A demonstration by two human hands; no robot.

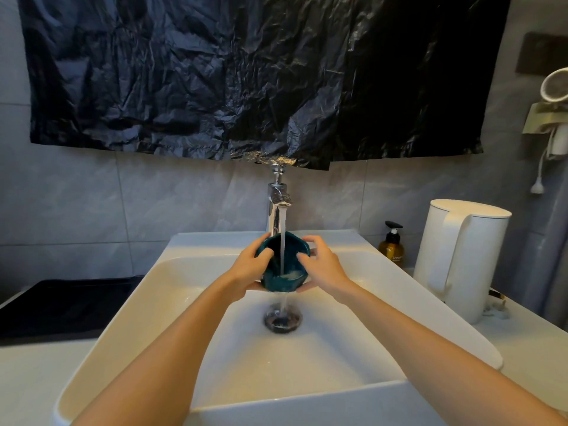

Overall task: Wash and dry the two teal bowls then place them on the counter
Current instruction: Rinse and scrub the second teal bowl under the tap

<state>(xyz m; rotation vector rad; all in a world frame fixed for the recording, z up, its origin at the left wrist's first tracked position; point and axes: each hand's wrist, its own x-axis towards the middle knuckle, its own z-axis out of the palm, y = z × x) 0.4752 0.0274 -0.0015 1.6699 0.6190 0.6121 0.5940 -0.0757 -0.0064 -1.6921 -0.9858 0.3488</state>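
A teal bowl (284,281) is held over the white sink (147,302), tilted toward me under the running tap (278,198). Water streams into it and spills from its lower edge toward the drain (282,321). My left hand (250,267) grips the bowl's left side, thumb over the rim. My right hand (321,265) holds the right side, with its thumb curled over the rim and fingers under the bowl. Only one teal bowl is in view.
A white kettle (458,259) stands on the counter at the right, with an amber pump bottle (392,245) behind it. A black mat (61,305) lies on the counter at the left. Black plastic sheeting (246,75) hangs on the wall above the tap.
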